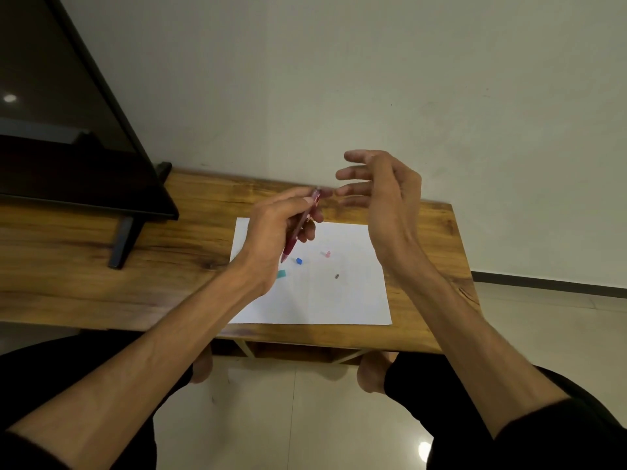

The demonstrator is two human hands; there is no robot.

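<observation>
Pen (298, 230) is up over the paper (322, 300), left hand (276, 228) wrapped round its barrel, right hand (386, 198) slack and holding nothing by the top end — I'd guess a dropping wrist could flick the tiny dark bit (337, 276) off the table (101, 252).

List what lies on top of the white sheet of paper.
On the white sheet lie a blue piece, a pink piece, a grey piece and a green piece. The left grip, holding a red pen, covers the sheet's upper left part; anything there is hidden.
</observation>
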